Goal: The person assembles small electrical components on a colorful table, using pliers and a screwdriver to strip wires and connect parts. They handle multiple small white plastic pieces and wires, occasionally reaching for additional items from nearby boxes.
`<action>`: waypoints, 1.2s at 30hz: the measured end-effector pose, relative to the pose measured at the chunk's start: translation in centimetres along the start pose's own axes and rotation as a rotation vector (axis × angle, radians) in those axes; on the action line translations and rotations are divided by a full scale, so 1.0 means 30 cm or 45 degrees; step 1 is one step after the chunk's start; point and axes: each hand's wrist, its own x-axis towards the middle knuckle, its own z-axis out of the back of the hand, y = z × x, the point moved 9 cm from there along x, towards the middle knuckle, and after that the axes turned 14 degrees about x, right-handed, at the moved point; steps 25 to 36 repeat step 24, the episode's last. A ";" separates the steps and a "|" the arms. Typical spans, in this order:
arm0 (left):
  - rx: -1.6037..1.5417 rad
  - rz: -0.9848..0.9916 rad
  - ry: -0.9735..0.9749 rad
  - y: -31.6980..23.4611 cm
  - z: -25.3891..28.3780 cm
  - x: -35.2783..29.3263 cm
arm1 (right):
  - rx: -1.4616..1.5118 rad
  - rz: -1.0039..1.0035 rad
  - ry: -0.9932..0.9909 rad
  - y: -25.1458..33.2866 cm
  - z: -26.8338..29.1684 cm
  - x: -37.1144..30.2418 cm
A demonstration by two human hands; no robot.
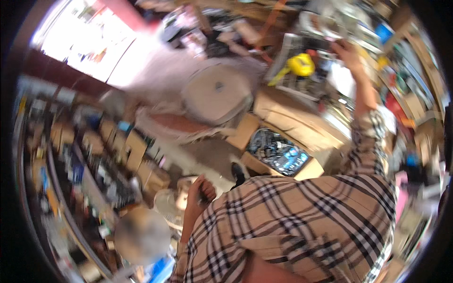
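Note:
My right hand [348, 54] reaches forward to the upper right, over a crate [292, 90] crowded with small items. Its fingers bend down toward the clutter; blur hides whether they grip anything. Left of that hand, in the crate, lies a bright yellow rounded thing [301, 65] with a yellow strip sticking out, perhaps a tape measure. My left hand [202, 190] hangs low beside my body with its fingers curled closed. What it holds, if anything, cannot be made out.
A cardboard box [257, 162] of dark packaged parts stands open below a larger closed carton [297, 115]. Shelves of small boxes [94, 165] line the left. A wide round disc [217, 89] lies ahead. A pale stool or chair [167, 207] is near my left hand; goods crowd the right.

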 end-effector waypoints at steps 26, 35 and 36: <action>-0.559 -0.115 -0.116 -0.151 0.547 -0.558 | -0.484 0.090 2.019 0.767 -1.356 -1.293; -0.559 -0.115 -0.116 -0.151 0.547 -0.558 | -0.484 0.090 2.019 0.767 -1.356 -1.293; -0.559 -0.115 -0.116 -0.151 0.547 -0.558 | -0.484 0.090 2.019 0.767 -1.356 -1.293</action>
